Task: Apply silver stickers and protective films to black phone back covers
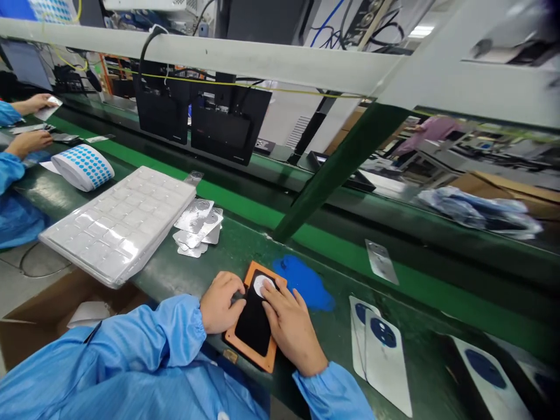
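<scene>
One matt black panel (251, 328), flat and rectangular, is carried in one orange frame (250, 351) at the surface's (175, 281) near edge. One white disc (259, 284) at the panel's far end is touched by the right hand (292, 321), fingers outstretched. The left hand (220, 304) is curled at the frame's left edge; its grip cannot be told. Two pale covers (387, 366) are overlapped farther right.

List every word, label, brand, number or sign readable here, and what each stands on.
None can be read.
Right black monitor: pale mark near its lower edge, too small to read.
Left black monitor: similar mark, too small to read.
Roll: blue dots, no lettering visible.
Black panel between the hands: no lettering visible.
</scene>
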The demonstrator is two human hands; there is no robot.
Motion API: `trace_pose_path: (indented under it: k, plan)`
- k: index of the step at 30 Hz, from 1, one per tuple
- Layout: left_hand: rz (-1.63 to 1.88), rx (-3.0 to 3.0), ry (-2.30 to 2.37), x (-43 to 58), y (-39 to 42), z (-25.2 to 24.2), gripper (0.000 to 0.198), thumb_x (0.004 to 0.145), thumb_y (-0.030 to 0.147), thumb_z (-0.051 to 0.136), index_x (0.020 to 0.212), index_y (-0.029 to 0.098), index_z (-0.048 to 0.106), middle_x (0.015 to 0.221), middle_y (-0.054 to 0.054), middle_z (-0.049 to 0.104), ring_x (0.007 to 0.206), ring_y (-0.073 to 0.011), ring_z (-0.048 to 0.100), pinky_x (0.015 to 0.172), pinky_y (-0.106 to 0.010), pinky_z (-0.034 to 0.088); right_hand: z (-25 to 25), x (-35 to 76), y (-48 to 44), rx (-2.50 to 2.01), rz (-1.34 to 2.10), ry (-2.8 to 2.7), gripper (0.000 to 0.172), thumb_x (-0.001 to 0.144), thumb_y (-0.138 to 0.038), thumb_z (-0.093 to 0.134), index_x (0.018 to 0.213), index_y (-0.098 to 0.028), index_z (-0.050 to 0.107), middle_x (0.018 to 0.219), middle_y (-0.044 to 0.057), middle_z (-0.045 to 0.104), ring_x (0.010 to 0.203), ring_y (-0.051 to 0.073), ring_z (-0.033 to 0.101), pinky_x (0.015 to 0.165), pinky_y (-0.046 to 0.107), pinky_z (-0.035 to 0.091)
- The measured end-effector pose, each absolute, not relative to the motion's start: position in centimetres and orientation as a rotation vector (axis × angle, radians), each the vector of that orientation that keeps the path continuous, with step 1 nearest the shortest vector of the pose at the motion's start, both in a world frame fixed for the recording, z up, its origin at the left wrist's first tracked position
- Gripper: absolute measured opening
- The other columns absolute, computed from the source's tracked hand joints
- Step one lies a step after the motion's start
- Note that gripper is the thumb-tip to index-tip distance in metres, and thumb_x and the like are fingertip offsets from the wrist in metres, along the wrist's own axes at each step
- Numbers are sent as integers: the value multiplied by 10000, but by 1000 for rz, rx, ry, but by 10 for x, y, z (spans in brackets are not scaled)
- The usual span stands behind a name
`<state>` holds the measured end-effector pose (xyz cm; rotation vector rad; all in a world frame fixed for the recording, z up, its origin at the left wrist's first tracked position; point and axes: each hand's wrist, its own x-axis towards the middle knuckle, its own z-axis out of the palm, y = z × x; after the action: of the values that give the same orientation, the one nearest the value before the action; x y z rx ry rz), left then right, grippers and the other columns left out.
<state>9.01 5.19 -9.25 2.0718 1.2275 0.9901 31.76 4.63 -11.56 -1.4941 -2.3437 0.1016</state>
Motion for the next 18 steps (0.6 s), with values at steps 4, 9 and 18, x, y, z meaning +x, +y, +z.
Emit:
trace_pose_path:
  k: [4, 9, 18]
  plan:
    - [876, 2270, 1192, 100, 61, -82, 245, 804, 222, 589, 1049, 210, 585, 1156, -50, 603, 1197, -229, 427, 1055, -404, 326, -111, 312, 34, -1506, 174, -2332, 430, 985, -352, 407, 1410, -318, 465, 1458, -16, 426, 1420, 256, 288, 1113, 586, 232]
    - [526, 2587, 1124, 119, 75, -76, 354, 861, 317, 541, 1207, 269, 596, 1320, -34, 561, 1338, -330, 270, 1041, -556, 236, -102, 323, 16, -1546, 84, -2098, 304, 978, -303, 408, 1146, -276, 660, 1264, -6, 609, 1336, 185, 420, 1168, 454, 194]
    - [582, 2677, 1150, 121, 78, -84, 279, 861, 273, 529, 1112, 250, 647, 1265, -2, 597, 1312, -337, 274, 986, -561, 239, -95, 492, -16, -2575, 300, -1135, 969, 687, -676, 627, 1307, 53, 474, 1193, 345, 518, 1086, 457, 546, 881, 545, 422]
